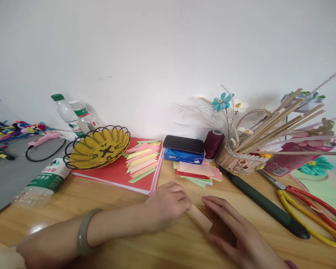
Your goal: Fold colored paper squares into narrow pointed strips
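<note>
My left hand [168, 201], with a ring on one finger and a bangle [86, 231] at the wrist, is closed over one end of a folded strip of pale peach paper [201, 219]. Its fingertips are hidden behind the knuckles. The strip lies slanted above the wooden table, running down to the right. By its lower end is my right hand [240, 231], open, with the fingers stretched out and the thumb apart, close to the paper's edge. Just beyond lies a stack of coloured paper pieces [197, 172].
Folded paper pieces [144, 160] lie on red sheets [112, 179] beside a yellow woven basket [100, 149]. Behind are a phone [183, 144] on a blue tissue pack [183, 156] and purple thread [213, 144]. Rightward are a dark green cutter [268, 203] and scissors [310, 213]; left, a bottle [44, 179].
</note>
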Demonstrator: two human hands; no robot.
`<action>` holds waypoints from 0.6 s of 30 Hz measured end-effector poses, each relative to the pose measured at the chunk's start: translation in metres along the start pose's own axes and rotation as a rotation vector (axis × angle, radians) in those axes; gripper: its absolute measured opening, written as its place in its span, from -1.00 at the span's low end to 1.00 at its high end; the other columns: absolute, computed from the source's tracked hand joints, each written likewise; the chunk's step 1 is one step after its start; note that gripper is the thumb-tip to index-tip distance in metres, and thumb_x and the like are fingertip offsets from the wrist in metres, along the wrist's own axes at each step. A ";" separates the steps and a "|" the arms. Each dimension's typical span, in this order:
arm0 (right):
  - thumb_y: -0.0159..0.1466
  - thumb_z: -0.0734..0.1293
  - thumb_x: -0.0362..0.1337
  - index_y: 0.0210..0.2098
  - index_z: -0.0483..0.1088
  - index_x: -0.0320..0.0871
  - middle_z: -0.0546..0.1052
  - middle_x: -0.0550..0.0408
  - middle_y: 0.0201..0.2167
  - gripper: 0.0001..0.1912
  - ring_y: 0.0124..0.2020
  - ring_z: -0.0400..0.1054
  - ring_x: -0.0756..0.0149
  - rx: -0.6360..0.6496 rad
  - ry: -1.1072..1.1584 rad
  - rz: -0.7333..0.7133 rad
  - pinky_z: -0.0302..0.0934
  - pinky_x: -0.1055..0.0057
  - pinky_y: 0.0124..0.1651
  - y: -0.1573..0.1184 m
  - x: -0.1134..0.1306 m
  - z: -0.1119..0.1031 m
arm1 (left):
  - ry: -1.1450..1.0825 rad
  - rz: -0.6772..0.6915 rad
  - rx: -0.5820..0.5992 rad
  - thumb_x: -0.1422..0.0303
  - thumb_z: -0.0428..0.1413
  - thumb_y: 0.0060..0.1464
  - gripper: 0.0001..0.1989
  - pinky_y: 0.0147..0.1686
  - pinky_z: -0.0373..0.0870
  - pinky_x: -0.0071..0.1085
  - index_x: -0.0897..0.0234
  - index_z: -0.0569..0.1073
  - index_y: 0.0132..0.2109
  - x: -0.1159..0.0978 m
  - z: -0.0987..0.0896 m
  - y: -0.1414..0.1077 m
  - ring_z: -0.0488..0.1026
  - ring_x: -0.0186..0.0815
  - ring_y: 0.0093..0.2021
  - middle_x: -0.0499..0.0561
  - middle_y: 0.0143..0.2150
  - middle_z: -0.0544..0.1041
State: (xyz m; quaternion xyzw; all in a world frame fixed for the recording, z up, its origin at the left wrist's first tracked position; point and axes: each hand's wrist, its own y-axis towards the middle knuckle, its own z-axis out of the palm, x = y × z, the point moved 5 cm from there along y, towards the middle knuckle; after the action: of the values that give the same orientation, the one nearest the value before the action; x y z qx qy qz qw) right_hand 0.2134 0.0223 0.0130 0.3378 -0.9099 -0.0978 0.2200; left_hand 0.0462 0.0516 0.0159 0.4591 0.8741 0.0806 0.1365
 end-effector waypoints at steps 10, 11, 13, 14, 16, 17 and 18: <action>0.33 0.07 -0.35 -0.13 0.39 -0.08 0.50 0.02 -0.13 -0.71 -0.13 0.39 0.34 0.013 -0.082 -0.288 0.34 0.43 -0.16 0.010 0.023 -0.014 | -0.165 0.185 -0.087 0.55 -0.05 0.16 -0.77 0.24 -0.10 -0.30 0.23 0.43 -0.37 0.010 -0.014 0.014 0.19 -0.42 0.19 -0.13 -0.06 0.49; 0.35 0.04 -0.35 -0.15 0.39 -0.11 0.51 0.01 -0.15 -0.69 -0.15 0.39 0.34 0.009 -0.067 -0.323 0.33 0.43 -0.15 0.010 0.024 -0.014 | -0.160 0.194 -0.092 0.55 -0.06 0.16 -0.75 0.24 -0.09 -0.30 0.23 0.44 -0.38 0.011 -0.014 0.015 0.18 -0.41 0.20 -0.13 -0.05 0.48; 0.36 -0.01 -0.39 -0.15 0.38 -0.19 0.52 -0.02 -0.21 -0.65 -0.18 0.38 0.32 -0.016 -0.061 -0.385 0.31 0.40 -0.16 0.011 0.026 -0.012 | -0.115 0.197 -0.119 0.57 -0.09 0.16 -0.71 0.24 -0.09 -0.26 0.23 0.45 -0.37 0.010 -0.015 0.016 0.16 -0.37 0.21 -0.10 -0.02 0.46; 0.36 -0.02 -0.41 -0.14 0.37 -0.22 0.52 -0.03 -0.24 -0.64 -0.20 0.38 0.30 -0.036 -0.078 -0.411 0.30 0.38 -0.17 0.010 0.028 -0.010 | -0.080 0.191 -0.141 0.57 -0.10 0.17 -0.71 0.24 -0.10 -0.22 0.24 0.46 -0.35 0.008 -0.015 0.015 0.14 -0.34 0.23 -0.08 0.00 0.45; 0.34 -0.03 -0.44 -0.12 0.37 -0.26 0.52 -0.06 -0.30 -0.63 -0.25 0.38 0.26 -0.096 -0.141 -0.438 0.28 0.33 -0.22 0.009 0.032 -0.006 | 0.001 0.169 -0.197 0.50 -0.09 0.21 -0.75 0.25 -0.13 -0.17 0.23 0.47 -0.27 0.003 -0.016 0.011 0.11 -0.31 0.23 -0.06 0.02 0.44; 0.33 -0.03 -0.45 -0.13 0.37 -0.27 0.52 -0.06 -0.34 -0.62 -0.28 0.38 0.24 -0.124 -0.172 -0.441 0.27 0.31 -0.26 0.008 0.034 -0.004 | 0.043 0.160 -0.227 0.44 -0.08 0.23 -0.78 0.26 -0.15 -0.17 0.23 0.46 -0.22 -0.001 -0.016 0.008 0.13 -0.32 0.22 -0.06 0.02 0.44; 0.33 -0.03 -0.45 -0.15 0.38 -0.27 0.51 -0.06 -0.38 -0.62 -0.32 0.38 0.23 -0.148 -0.195 -0.433 0.26 0.30 -0.30 0.007 0.036 -0.001 | 0.083 0.167 -0.262 0.40 -0.08 0.25 -0.80 0.27 -0.16 -0.21 0.23 0.45 -0.18 -0.006 -0.018 0.004 0.17 -0.36 0.20 -0.07 0.00 0.46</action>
State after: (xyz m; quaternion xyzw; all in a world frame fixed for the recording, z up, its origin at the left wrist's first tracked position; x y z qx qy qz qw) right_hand 0.1857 0.0036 0.0287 0.4967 -0.8236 -0.2413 0.1292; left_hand 0.0471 0.0488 0.0347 0.5048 0.8198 0.2240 0.1517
